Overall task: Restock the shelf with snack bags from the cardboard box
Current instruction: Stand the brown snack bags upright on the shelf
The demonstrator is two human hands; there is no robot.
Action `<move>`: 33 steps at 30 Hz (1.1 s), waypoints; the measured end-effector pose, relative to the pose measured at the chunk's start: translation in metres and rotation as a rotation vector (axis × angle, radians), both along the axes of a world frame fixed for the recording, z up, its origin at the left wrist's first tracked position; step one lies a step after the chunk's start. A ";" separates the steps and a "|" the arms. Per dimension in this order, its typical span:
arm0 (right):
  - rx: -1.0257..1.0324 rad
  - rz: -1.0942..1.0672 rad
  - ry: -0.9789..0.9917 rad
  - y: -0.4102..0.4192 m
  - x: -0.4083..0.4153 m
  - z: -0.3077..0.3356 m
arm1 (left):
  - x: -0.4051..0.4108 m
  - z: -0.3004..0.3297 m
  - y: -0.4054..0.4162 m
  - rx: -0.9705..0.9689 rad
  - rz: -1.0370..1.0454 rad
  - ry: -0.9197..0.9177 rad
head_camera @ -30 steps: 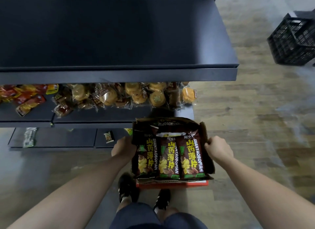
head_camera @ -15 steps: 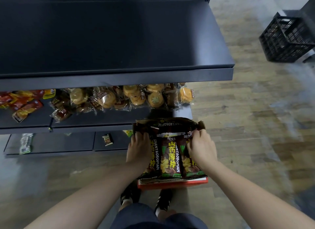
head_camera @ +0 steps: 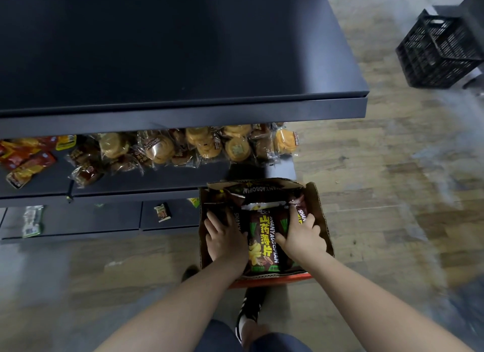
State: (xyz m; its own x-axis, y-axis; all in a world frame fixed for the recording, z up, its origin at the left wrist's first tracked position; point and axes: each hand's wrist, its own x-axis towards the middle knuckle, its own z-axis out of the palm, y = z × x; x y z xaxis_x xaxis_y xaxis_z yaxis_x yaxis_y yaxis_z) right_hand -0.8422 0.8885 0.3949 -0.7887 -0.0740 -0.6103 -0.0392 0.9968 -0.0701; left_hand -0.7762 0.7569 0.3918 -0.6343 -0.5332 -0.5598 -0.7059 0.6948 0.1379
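An open cardboard box stands on the floor in front of the shelves, filled with dark brown snack bags printed in yellow. The middle snack bag lies face up between my hands. My left hand is inside the box, closed over the left bag with the thumb tucked against the middle one. Around the edge of the right bag curls my right hand. The top shelf is dark and bare.
The middle shelf holds wrapped round pastries and red packets. Small packets lie on the bottom shelf. A red base shows under the box, my shoe beside it. A black crate sits on the wooden floor, far right.
My hands left the box's outer sides and moved inward onto the bags, the fingers closing around the left and right ones. The view has tilted slightly.
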 end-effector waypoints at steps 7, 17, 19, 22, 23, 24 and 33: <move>-0.021 -0.069 0.004 -0.002 -0.009 0.001 | -0.004 -0.004 0.006 0.041 0.069 -0.047; -0.221 -0.372 -0.225 0.014 -0.033 0.021 | 0.004 0.011 -0.003 0.140 0.172 0.085; -0.242 -0.371 -0.317 0.019 -0.040 0.039 | 0.005 0.020 -0.007 0.159 0.223 0.063; -0.233 -0.315 -0.415 0.027 -0.046 0.058 | 0.005 0.033 -0.022 0.209 0.254 -0.008; -0.242 -0.306 -0.438 0.029 -0.048 0.063 | 0.004 0.036 -0.028 0.224 0.247 -0.025; -0.277 -0.314 -0.473 0.032 -0.049 0.066 | 0.004 0.040 -0.035 0.247 0.241 -0.021; -0.724 -0.398 -0.607 0.027 -0.042 0.120 | 0.016 0.090 -0.071 0.620 0.419 0.272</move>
State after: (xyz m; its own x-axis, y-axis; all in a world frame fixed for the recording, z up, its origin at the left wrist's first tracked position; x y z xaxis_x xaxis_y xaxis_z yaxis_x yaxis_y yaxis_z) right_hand -0.8845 0.9152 0.5145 -0.4094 -0.3839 -0.8276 0.5279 0.6402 -0.5581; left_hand -0.7599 0.6862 0.4818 -0.6067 -0.3997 -0.6871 -0.7777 0.1195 0.6172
